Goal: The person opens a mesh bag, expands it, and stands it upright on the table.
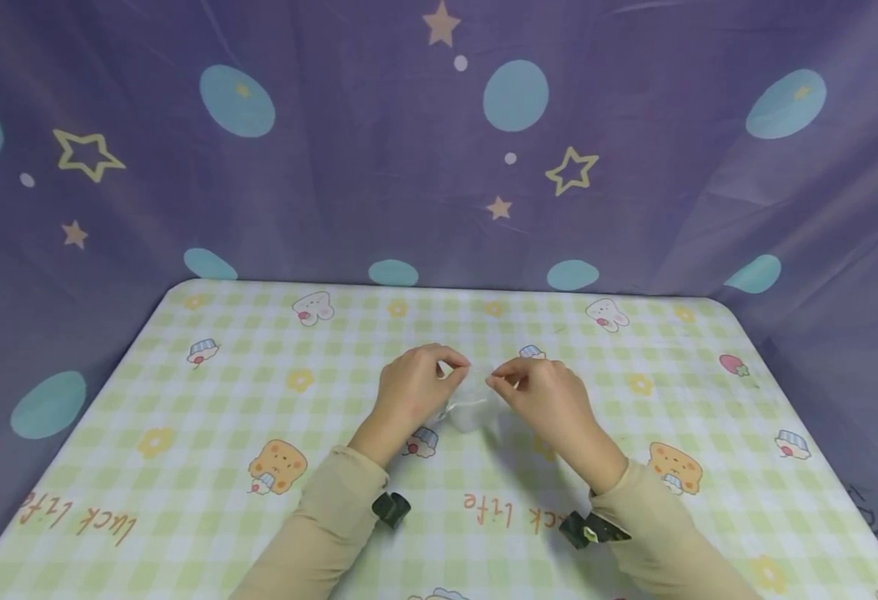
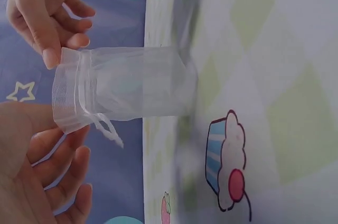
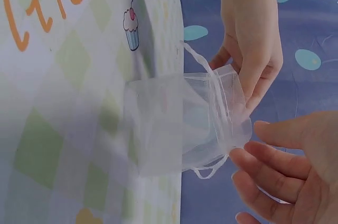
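Note:
A small sheer white drawstring pouch point(image 1: 470, 412) stands upright on the table between both hands. My left hand point(image 1: 412, 390) pinches one side of its gathered top edge between thumb and forefinger. On the opposite side, my right hand point(image 1: 549, 398) has its thumb and forefinger at the rim, seemingly in a light pinch; its other fingers are loosely bent. White drawstrings point(image 2: 108, 131) hang from the pouch's neck in the left wrist view. The right wrist view shows a cord loop point(image 3: 208, 172) too. Through the thin fabric no distinct contents can be made out.
A green-and-white checked cloth point(image 1: 206, 433) with cartoon prints covers the table. Behind and beside it hangs a purple curtain point(image 1: 378, 167) with stars and blue ovals. Dark straps point(image 1: 391, 509) sit at both sleeve cuffs.

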A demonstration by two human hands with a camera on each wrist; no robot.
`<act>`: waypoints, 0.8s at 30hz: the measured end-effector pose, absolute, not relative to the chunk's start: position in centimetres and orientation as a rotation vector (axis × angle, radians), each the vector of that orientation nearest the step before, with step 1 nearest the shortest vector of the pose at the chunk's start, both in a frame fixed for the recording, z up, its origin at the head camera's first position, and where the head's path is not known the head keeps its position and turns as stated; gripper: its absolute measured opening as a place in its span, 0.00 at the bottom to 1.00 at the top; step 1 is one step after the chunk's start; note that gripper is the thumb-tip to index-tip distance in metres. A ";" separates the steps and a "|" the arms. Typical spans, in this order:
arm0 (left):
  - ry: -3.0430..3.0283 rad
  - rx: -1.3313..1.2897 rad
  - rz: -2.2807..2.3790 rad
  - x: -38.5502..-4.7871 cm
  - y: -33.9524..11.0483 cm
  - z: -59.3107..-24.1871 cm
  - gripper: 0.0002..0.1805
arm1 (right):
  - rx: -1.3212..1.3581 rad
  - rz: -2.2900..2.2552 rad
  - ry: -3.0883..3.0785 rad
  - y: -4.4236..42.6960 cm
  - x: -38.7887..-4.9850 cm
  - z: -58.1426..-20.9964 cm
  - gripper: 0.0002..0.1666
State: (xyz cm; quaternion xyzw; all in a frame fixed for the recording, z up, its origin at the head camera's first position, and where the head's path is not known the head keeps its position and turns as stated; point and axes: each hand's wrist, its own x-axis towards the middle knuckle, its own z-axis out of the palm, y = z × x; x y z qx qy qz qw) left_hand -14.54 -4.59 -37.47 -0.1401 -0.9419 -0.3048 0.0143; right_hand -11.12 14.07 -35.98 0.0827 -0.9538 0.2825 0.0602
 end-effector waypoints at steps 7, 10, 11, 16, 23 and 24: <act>-2.929 -0.435 -0.992 -14.5 -4.8 -37.7 0.11 | 0.237 0.838 -2.854 14.6 -11.3 -36.0 0.10; -2.916 -0.435 -1.010 -14.5 -4.9 -37.8 0.14 | 0.219 0.834 -2.850 14.8 -11.4 -36.1 0.10; -2.909 -0.437 -1.021 -14.4 -5.0 -37.9 0.15 | 0.218 0.836 -2.850 14.9 -11.4 -36.1 0.10; -2.876 -0.422 -1.054 -13.8 -5.4 -37.8 0.16 | 0.233 0.861 -2.817 15.6 -11.0 -36.4 0.11; -2.788 -0.366 -1.068 -12.1 -6.8 -38.2 0.14 | 0.255 0.969 -2.685 17.0 -9.8 -37.2 0.10; -2.771 -0.363 -1.066 -11.8 -7.1 -38.2 0.14 | 0.261 0.980 -2.663 17.3 -9.6 -37.4 0.10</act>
